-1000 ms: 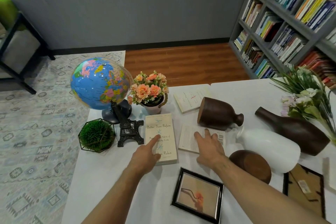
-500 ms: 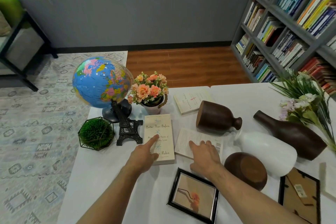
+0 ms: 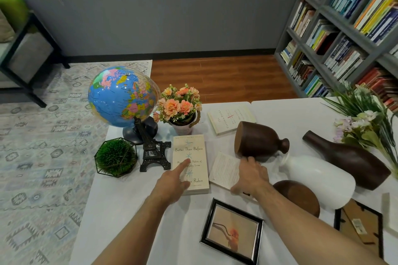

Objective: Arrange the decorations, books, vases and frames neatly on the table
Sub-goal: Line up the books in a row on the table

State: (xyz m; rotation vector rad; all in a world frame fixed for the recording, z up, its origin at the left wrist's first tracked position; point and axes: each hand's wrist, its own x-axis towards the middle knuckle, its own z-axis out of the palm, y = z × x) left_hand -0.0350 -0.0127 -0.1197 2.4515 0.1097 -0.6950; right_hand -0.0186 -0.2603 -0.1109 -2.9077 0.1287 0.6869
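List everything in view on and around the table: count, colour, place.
globe: 1, blue, far left corner
Eiffel Tower model: 1, black, before the globe
grass ball: 1, green, in a wire frame, left edge
flower pot: 1, peach blooms, beside the globe
books: 3, cream, centre
wooden vases: 2, dark brown, lying down, centre and right
wooden bowl: 1, brown, near right
white vase: 1, lying, right
flower spray: 1, green and lilac, far right
picture frames: 2, black, near edge
table: 1, white
bookshelf: 1, grey, right wall
left hand: on Better Than Before
right hand: on the middle book
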